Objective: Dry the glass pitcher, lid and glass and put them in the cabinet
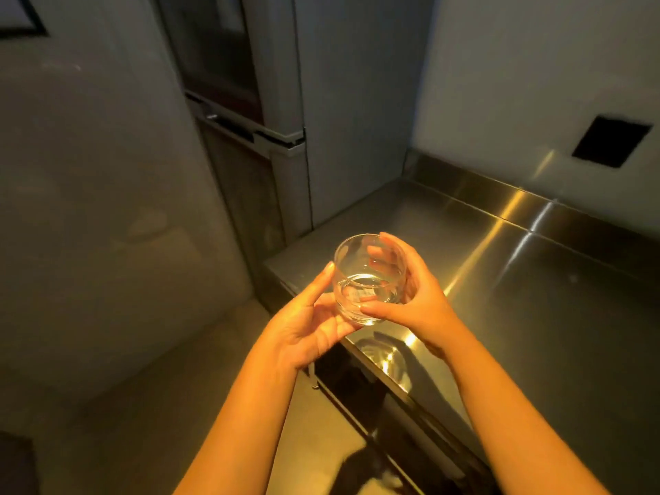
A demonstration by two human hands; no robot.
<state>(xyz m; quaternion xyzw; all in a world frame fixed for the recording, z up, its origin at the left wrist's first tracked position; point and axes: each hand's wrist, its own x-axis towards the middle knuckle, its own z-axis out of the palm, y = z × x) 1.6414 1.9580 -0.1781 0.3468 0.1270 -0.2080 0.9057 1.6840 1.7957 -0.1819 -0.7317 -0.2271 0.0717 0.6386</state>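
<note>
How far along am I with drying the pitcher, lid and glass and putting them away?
Done: nothing I can confirm; pitcher, lid and cabinet are out of view. In hand: the glass, above the edge of the steel counter, right hand gripping its side, left hand cradling its base. No cloth shows, and I cannot tell if it is dry. Left: putting this glass away.
</note>
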